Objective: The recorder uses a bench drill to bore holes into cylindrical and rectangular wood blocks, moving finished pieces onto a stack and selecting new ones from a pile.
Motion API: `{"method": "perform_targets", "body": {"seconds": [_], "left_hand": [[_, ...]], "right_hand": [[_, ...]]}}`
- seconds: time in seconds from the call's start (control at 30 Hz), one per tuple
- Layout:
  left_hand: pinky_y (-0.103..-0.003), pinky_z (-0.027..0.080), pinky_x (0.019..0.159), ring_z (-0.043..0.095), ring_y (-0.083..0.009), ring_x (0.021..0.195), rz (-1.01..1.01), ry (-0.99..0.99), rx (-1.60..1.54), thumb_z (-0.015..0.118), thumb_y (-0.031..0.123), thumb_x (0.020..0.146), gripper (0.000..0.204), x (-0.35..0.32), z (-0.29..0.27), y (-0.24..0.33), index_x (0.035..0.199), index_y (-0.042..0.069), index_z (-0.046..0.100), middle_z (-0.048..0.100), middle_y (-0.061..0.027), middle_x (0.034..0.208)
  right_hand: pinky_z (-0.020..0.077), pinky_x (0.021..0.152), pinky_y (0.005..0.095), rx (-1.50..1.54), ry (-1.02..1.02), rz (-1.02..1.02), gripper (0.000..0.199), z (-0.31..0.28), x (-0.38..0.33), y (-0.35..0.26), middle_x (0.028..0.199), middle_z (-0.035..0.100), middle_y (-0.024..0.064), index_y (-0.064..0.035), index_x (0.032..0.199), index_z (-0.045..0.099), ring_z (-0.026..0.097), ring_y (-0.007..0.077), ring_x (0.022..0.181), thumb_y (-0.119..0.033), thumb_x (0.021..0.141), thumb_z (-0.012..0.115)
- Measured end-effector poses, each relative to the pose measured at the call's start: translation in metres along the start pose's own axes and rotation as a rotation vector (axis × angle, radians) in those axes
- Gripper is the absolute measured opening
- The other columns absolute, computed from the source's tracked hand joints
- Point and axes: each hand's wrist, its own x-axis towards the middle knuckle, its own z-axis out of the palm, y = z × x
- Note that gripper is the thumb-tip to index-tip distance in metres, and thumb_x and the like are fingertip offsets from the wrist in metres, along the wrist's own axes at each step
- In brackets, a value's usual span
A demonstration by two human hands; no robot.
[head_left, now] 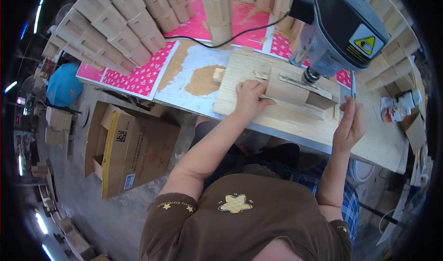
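Under the chuck (311, 75) of a dark drill press (341, 30) lies a pale wooden block (286, 92) with a slot-like strip along its top. My left hand (251, 97) grips the block's left end, thumb along its near side. The block rests on a light plywood board (233, 88). My right hand (350, 125) is raised at the right of the board, its fingers closed round the lower end of the drill press lever (353, 86). The tip of the bit is hard to make out against the block.
Stacks of similar wooden blocks (110, 28) stand at the back left, with more along the right. Sawdust (203, 81) and a small wood offcut (218, 74) lie left of the board. A black cable (221, 44) crosses behind. An open cardboard box (138, 145) stands on the floor.
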Motion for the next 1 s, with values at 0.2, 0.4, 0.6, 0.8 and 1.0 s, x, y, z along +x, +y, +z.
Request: {"method": "perform_targets", "body": {"seconds": [0.2,0.4,0.6,0.8,1.0], "left_hand": [[-0.039,0.029,0.083,0.05,-0.022,0.087,-0.024,-0.015,-0.007,0.08,0.028,0.054,0.057,-0.003,-0.005,-0.001,0.106,0.013,0.063,0.054,-0.0016,0.083],[-0.039,0.03,0.083,0.05,-0.021,0.086,-0.039,-0.033,-0.005,0.08,0.028,0.054,0.056,-0.006,-0.001,0.004,0.105,0.014,0.063,0.054,0.0,0.08],[-0.041,0.031,0.082,0.051,-0.0221,0.087,0.015,-0.081,-0.031,0.079,0.029,0.053,0.063,-0.007,0.017,0.015,0.111,0.014,0.061,0.054,-0.0017,0.08],[-0.042,0.031,0.084,0.053,-0.0242,0.09,0.035,-0.05,-0.017,0.078,0.032,0.056,0.057,-0.002,0.029,0.019,0.107,0.013,0.062,0.057,-0.0029,0.083],[-0.041,0.031,0.086,0.053,-0.0237,0.087,0.027,-0.102,-0.038,0.077,0.033,0.059,0.05,0.004,0.021,0.017,0.103,0.013,0.065,0.058,-0.0035,0.08]], "right_hand": [[0.0409,0.071,0.032,-0.062,0.044,-0.137,0.015,0.035,-0.017,0.036,0.081,0.061,0.0125,0.0029,0.088,0.062,0.054,0.0244,0.076,-0.006,0.089,0.05],[0.0381,0.057,0.0297,0.027,0.051,-0.116,0.018,-0.007,0.008,0.026,0.068,0.054,0.0105,0.0036,0.086,0.061,0.048,0.0185,0.059,-0.003,0.09,0.045],[0.0453,0.069,0.0311,-0.466,0.034,-0.22,0.026,-0.006,0.153,0.006,0.084,0.063,0.0156,-0.0032,0.1,0.062,0.062,0.0274,0.077,-0.022,0.092,0.047],[0.0449,0.068,0.0322,-0.242,0.001,0.002,0.037,-0.003,0.163,0.009,0.072,0.06,0.0165,-0.0013,0.085,0.063,0.06,0.0266,0.072,-0.036,0.089,0.05],[0.0379,0.051,0.0296,-0.095,-0.054,-0.001,0.02,-0.023,0.092,-0.025,0.059,0.049,0.0119,0.0003,0.079,0.06,0.046,0.0162,0.052,-0.016,0.088,0.054]]}}
